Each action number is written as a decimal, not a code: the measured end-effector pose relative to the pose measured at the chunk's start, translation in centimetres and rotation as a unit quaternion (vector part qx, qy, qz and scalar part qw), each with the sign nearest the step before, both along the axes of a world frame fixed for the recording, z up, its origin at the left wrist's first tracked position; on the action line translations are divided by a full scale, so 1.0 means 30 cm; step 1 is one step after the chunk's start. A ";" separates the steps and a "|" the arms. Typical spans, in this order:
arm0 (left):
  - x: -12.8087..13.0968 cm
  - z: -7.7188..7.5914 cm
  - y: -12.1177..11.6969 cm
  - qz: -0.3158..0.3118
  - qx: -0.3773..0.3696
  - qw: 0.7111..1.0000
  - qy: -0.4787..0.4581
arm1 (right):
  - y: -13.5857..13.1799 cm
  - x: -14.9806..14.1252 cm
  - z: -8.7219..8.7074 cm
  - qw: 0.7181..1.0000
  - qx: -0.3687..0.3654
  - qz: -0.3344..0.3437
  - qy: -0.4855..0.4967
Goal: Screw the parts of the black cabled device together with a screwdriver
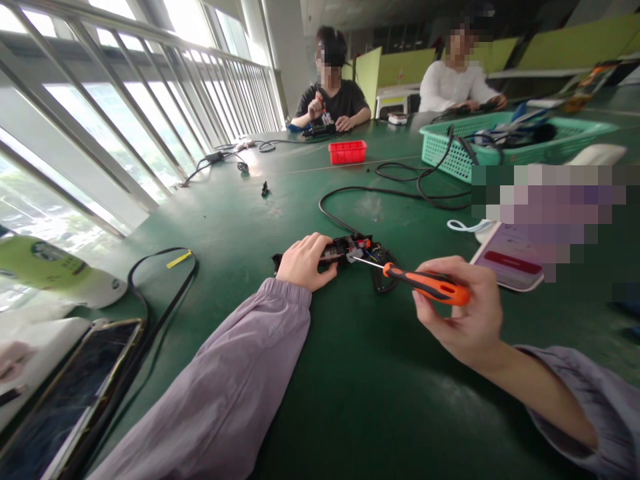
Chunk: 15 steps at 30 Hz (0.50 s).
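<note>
My left hand (306, 261) is closed over a small black opened device (350, 251) with red and orange parts showing inside, pressing it on the green table (360, 400). My right hand (463, 310) grips an orange-and-black screwdriver (425, 283), whose thin metal tip touches the device's exposed inside. A black cable (360, 193) runs from the device toward the far right. A black ring-shaped part (384, 270) lies right next to the device.
A phone (507, 259) lies to the right, and another phone (70, 393) lies at the near left beside a black strap (160, 293). Farther off are a red tray (347, 152) and a green basket (500, 143). Two other people work at the table's far end.
</note>
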<state>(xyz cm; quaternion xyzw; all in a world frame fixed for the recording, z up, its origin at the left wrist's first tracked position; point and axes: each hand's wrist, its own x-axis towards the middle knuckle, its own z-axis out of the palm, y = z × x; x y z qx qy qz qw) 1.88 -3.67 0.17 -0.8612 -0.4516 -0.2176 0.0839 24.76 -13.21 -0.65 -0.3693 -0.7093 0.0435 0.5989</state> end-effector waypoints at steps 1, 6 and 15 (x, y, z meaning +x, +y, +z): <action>0.000 0.000 0.001 -0.001 0.001 1.000 0.000 | 0.000 0.000 0.001 1.000 0.004 0.000 -0.001; 0.002 0.000 0.001 0.001 0.005 1.000 0.003 | -0.001 0.004 -0.009 0.999 -0.008 -0.007 -0.034; 0.003 0.000 0.000 0.001 0.009 1.000 0.008 | -0.002 0.007 -0.005 0.998 0.016 -0.019 -0.055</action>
